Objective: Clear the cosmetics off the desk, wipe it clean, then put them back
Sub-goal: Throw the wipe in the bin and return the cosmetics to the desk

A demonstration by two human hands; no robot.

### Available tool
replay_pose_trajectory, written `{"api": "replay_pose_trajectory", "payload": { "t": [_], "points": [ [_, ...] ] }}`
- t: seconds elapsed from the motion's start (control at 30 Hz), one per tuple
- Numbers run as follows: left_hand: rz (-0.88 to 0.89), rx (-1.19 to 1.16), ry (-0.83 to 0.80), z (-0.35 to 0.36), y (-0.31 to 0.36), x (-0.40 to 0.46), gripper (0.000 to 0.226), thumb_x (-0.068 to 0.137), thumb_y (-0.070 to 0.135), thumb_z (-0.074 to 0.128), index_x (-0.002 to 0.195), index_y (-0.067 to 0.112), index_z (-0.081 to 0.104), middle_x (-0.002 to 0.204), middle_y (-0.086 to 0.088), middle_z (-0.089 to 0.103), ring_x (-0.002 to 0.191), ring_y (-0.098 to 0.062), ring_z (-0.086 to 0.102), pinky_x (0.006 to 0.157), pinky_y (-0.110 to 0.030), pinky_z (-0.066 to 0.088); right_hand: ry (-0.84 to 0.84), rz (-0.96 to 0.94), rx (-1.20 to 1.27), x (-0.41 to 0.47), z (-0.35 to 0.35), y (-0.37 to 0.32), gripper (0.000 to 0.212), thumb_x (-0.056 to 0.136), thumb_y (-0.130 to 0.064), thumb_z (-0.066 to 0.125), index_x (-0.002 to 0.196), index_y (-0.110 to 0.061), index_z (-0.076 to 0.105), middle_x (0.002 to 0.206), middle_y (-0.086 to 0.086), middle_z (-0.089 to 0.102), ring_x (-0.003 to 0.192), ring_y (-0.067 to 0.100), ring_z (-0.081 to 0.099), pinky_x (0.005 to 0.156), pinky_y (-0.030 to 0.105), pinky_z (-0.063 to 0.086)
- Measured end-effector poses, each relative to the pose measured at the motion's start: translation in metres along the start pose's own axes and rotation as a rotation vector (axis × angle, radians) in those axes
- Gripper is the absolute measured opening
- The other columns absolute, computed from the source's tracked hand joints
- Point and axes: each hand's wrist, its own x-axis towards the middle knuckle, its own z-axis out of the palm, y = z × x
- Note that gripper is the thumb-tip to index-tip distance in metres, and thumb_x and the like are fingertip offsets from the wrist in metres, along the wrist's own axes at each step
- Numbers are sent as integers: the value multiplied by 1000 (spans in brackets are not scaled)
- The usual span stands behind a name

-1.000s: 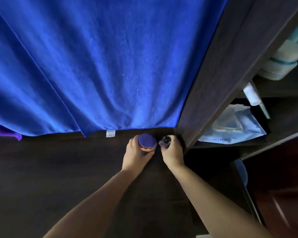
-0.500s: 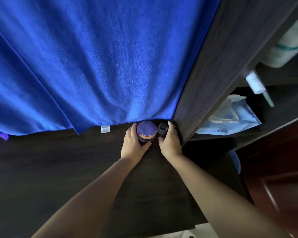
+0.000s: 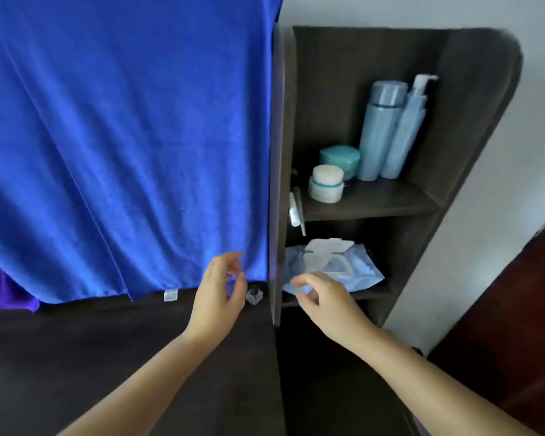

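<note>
A small clear bottle with a dark cap (image 3: 253, 295) stands on the dark desk (image 3: 107, 350), at the back corner against the shelf unit's side panel (image 3: 276, 184). My left hand (image 3: 216, 295) hovers just left of it, fingers loosely curled, holding nothing. The purple-lidded jar is hidden, likely behind this hand. My right hand (image 3: 323, 302) is raised in front of the lower shelf, fingers relaxed and empty.
A blue towel (image 3: 123, 136) hangs down to the desk's back edge, a purple cloth (image 3: 4, 294) beside it. The upper shelf holds two tall blue bottles (image 3: 390, 130), a teal jar (image 3: 340, 158) and a white jar (image 3: 326, 184). A blue wipes pack (image 3: 356, 269) lies below.
Both hands have let go of the jar and the small bottle and pulled back, the right one moving rightward. The camera has tilted up, revealing the shelves.
</note>
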Motion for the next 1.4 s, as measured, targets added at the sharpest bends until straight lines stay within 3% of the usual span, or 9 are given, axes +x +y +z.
{"api": "replay_pose_trajectory", "payload": {
  "t": [0.1,0.27,0.4,0.5,0.7,0.93,1.07,1.23,1.4],
  "points": [
    [146,-21,50,12,62,6,24,88,9,49,108,23,49,98,15,53,95,5,50,81,-2,34,79,-50,-7,-11,-55,6,22,92,-17,52,110,-19,63,103,-10,59,83,2,57,71,8,42],
    [253,-28,30,45,139,45,31,87,8,54,117,15,49,106,5,49,98,-4,49,84,-6,35,242,-154,35,8,-127,6,18,89,-11,55,104,-17,65,99,-5,63,73,-3,56,66,2,42],
    [23,40,-17,75,163,92,60,87,21,58,138,11,29,128,-6,41,115,-18,45,93,-23,36,378,-245,-12,55,-162,3,23,90,-11,54,111,-13,62,111,4,62,85,11,58,78,23,47],
    [-173,214,-49,92,163,120,74,83,31,63,140,5,22,137,-18,36,122,-33,41,99,-44,39,335,-287,-124,92,-170,-1,36,91,-13,52,127,-13,51,130,5,52,99,20,58,87,32,47],
    [-225,371,-117,108,144,136,67,78,31,69,126,1,35,131,-20,43,120,-34,44,98,-46,39,123,-237,-367,133,-164,1,55,94,-21,47,145,-21,26,156,-1,21,136,24,34,106,45,38],
    [-159,411,-59,108,139,135,57,76,31,67,115,1,39,120,-16,47,113,-31,49,92,-44,43,204,-271,-366,125,-165,10,50,93,-26,50,140,-20,35,151,-1,31,129,24,44,98,40,44],
    [-134,339,-44,99,147,132,55,78,27,67,119,2,40,121,-16,48,111,-31,49,90,-42,45,255,-301,-385,109,-169,17,47,90,-32,54,134,-19,41,141,-1,39,113,24,54,81,36,48],
    [-102,270,-54,91,155,123,58,78,26,69,123,3,39,122,-16,48,111,-31,49,91,-43,45,336,-224,-281,93,-169,25,52,80,-43,66,122,-22,44,126,6,46,110,24,49,79,37,47],
    [-119,238,-71,86,161,110,60,79,27,69,127,8,37,124,-13,46,109,-27,50,91,-42,48,314,-176,-44,87,-158,22,54,81,-29,69,121,-14,36,116,10,56,99,24,57,75,29,44]
  ]
}}
